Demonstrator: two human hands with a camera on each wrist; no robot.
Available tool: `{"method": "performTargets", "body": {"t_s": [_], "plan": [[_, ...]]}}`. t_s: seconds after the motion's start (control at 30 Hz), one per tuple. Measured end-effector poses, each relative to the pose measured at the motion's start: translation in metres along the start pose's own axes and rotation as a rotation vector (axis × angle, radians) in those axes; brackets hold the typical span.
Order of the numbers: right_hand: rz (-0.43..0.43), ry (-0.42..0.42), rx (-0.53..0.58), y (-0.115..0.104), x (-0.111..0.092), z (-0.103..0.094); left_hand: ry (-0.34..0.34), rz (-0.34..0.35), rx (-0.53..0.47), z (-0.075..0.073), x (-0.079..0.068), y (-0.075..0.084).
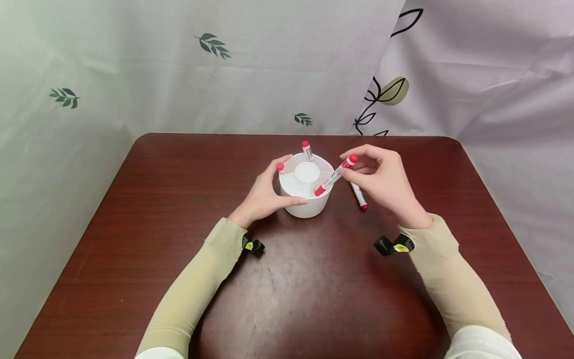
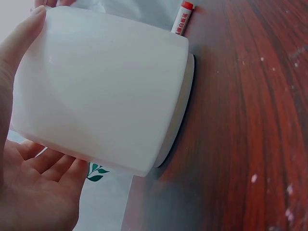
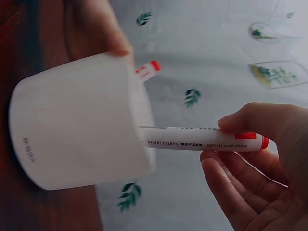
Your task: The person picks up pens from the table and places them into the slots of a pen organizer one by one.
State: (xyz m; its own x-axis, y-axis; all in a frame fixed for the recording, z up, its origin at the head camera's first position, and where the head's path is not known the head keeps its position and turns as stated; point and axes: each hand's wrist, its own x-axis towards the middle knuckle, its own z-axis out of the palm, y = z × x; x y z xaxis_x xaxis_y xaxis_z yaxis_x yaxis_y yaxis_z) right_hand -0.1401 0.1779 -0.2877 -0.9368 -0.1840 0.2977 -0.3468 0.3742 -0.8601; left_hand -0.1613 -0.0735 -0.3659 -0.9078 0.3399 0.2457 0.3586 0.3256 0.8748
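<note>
A round white desk organizer [image 1: 306, 207] with divided compartments around a central cup stands on the table. My left hand [image 1: 261, 196] grips its left side, thumb along the front wall and fingers around the far side. Between thumb and fingers, my right hand [image 1: 381, 174] pinches a red-and-white whiteboard marker [image 1: 333, 178] near its upper end. This marker slants down to the left, its red lower end inside the organizer's right front; in the right wrist view the wall hides that end. A second marker [image 1: 308, 150] leans in the back compartment, and another red-ended marker [image 1: 280, 167] shows at the left.
One more whiteboard marker [image 1: 359, 197] lies on the brown wooden table [image 1: 287, 299], right of the organizer and partly under my right hand. A pale curtain [image 1: 157, 75] with leaf prints hangs behind the table's far edge and along both sides.
</note>
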Motion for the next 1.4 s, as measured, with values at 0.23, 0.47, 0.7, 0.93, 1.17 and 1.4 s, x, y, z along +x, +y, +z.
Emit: {"method": "performTargets", "body": {"t_s": [0.23, 0.47, 0.7, 0.93, 1.17, 1.4], "plan": [[0.018, -0.045, -0.040, 0.038, 0.011, 0.009, -0.001, 0.004, 0.011, -0.001, 0.001, 0.001], [0.008, -0.051, -0.098, 0.058, 0.015, 0.016, -0.006, -0.004, 0.019, -0.001, 0.002, 0.000], [-0.006, -0.053, -0.123, 0.029, 0.009, 0.020, -0.015, -0.010, 0.016, -0.002, 0.001, 0.001], [0.008, -0.039, -0.114, 0.041, 0.010, 0.019, -0.007, 0.000, 0.005, -0.001, 0.001, -0.003], [0.043, -0.009, -0.095, 0.062, 0.010, 0.015, 0.021, 0.009, 0.025, 0.005, 0.010, -0.034], [0.063, 0.013, -0.063, 0.041, 0.001, 0.007, 0.022, 0.038, 0.002, -0.001, 0.006, -0.027]]}}
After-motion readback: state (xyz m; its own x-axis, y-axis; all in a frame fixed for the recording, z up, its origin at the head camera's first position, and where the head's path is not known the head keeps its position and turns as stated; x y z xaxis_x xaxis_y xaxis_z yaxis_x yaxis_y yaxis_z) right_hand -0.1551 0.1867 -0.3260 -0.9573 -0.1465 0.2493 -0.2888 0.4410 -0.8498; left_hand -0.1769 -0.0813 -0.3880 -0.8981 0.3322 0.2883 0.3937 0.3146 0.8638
